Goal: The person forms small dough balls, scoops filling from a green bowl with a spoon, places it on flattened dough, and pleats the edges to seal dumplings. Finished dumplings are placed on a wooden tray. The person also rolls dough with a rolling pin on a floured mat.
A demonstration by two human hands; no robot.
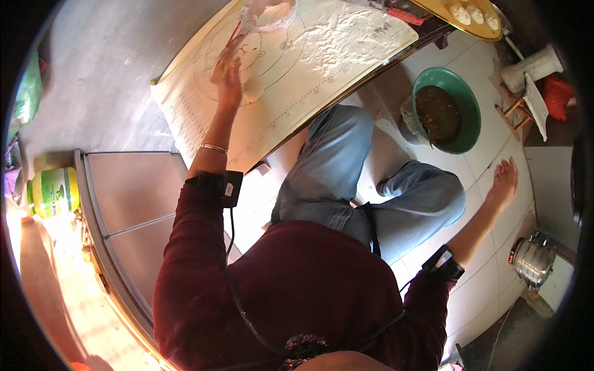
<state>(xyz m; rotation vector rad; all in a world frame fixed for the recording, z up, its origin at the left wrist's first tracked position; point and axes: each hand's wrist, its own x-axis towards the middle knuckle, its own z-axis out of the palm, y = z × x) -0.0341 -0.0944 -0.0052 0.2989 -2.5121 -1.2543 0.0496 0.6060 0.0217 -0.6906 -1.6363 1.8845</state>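
Note:
My left hand (229, 83), blurred, is over a pale printed kneading mat (195, 125). A thin red stick (235, 36) runs alongside its fingertips, but I cannot tell whether the hand grips it. Beside the wrist, a small round of dough (253, 89) lies on the mat. Just beyond the fingers stands a translucent bowl (274, 16) with pale contents. White flour (338, 39) is spread over the mat's right part. Out to the right, my right hand (506, 178) is in the air above the tiled floor, its fingers extended and nothing in them.
A golden round tray (445, 21) at the upper right carries several white dumplings (475, 14). A red-handled object (404, 16) lies near it. On the floor side are a green basin (471, 111), a small wooden stool (513, 111) and a steel pot (533, 262). A yellow-green jar (53, 191) is at left.

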